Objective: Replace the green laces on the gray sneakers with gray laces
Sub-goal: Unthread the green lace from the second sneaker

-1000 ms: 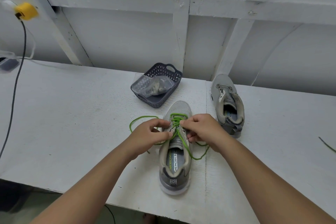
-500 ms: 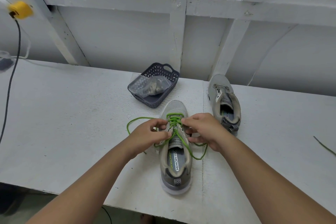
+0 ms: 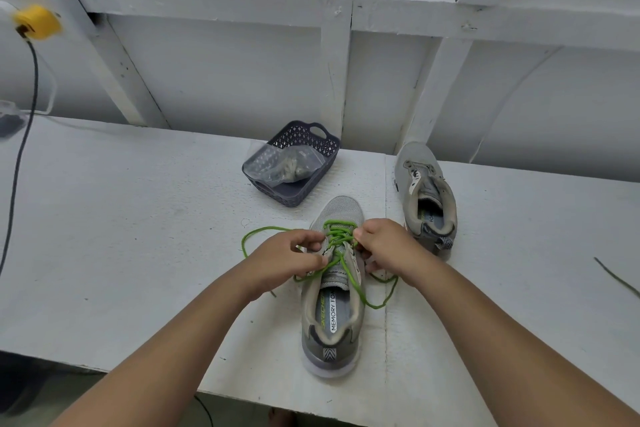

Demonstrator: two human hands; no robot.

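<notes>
A gray sneaker [image 3: 332, 319] stands heel toward me near the table's front edge, threaded with a green lace [image 3: 337, 237] whose loose ends trail left and right. My left hand [image 3: 287, 258] pinches the lace at the shoe's left eyelets. My right hand [image 3: 388, 246] has its fingers curled on the lace at the right eyelets. A second gray sneaker [image 3: 427, 194] without a lace stands behind to the right. A clear bag of gray laces [image 3: 284, 166] lies in a dark basket [image 3: 325, 146].
A loose dark green lace [image 3: 616, 277] lies at the table's right side. A black cable [image 3: 20, 149] hangs from a yellow plug [image 3: 36, 22] on the left. White wall beams stand behind the table [image 3: 121, 236].
Both hands have shifted slightly apart on the lacing; my right hand moved a little toward the toe. The shoe stays in place.
</notes>
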